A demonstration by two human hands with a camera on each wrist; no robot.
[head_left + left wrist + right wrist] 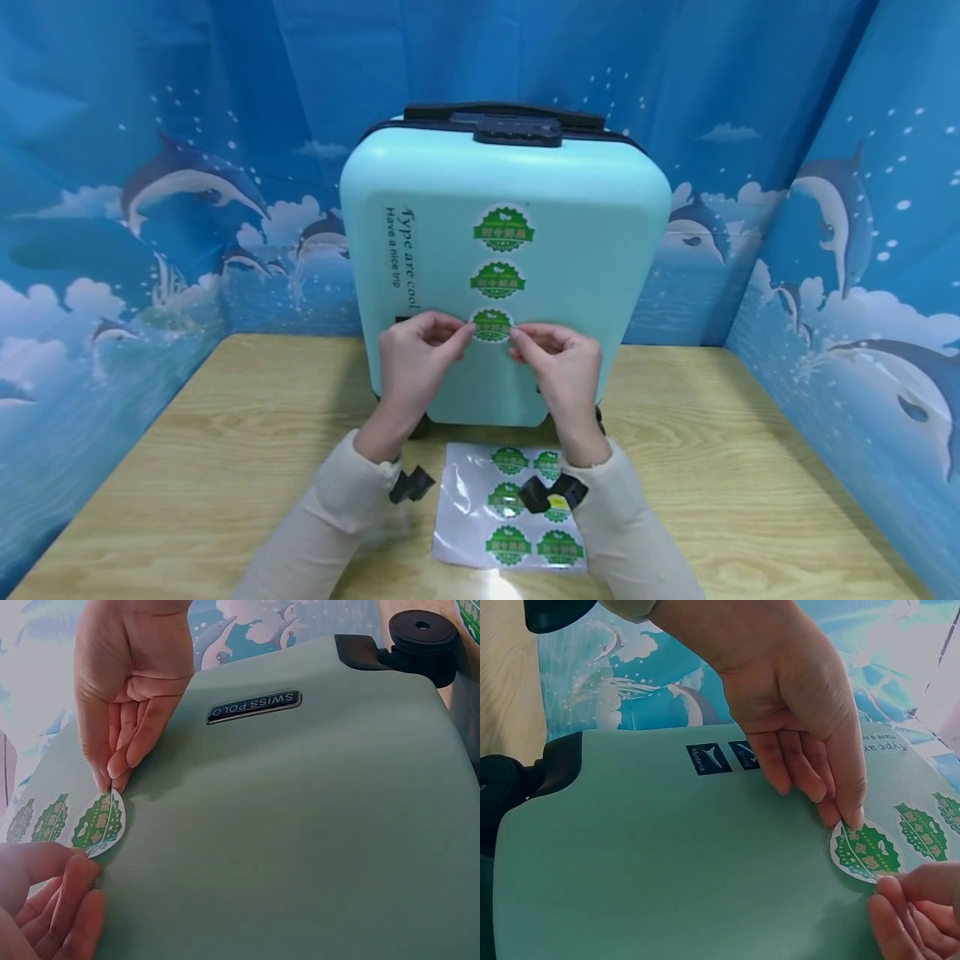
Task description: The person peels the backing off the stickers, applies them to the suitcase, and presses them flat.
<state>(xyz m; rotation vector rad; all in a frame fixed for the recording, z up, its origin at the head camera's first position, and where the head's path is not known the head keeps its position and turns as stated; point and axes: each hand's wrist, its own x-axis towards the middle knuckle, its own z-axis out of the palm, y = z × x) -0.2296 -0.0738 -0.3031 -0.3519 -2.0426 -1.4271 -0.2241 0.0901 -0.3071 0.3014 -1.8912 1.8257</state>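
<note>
A round green sticker (492,325) with a white scalloped border is stretched between both hands against the front of a mint-green suitcase (585,250). My left hand (416,358) pinches its left edge between thumb and finger. At the opposite edge, my right hand (564,365) pinches it the same way. Both wrist views show the sticker (101,823) close over the shell, thumbs and fingertips right at its rim. Directly above it, two matching stickers, a middle one (497,280) and a top one (504,228), lie on the suitcase in a column.
Below the suitcase, a backing sheet (465,517) with several green stickers lies on the wooden table (247,467), partly behind the right sleeve. The suitcase stands upright, its black handle (517,129) on top. Behind hangs a blue dolphin-print curtain (300,100).
</note>
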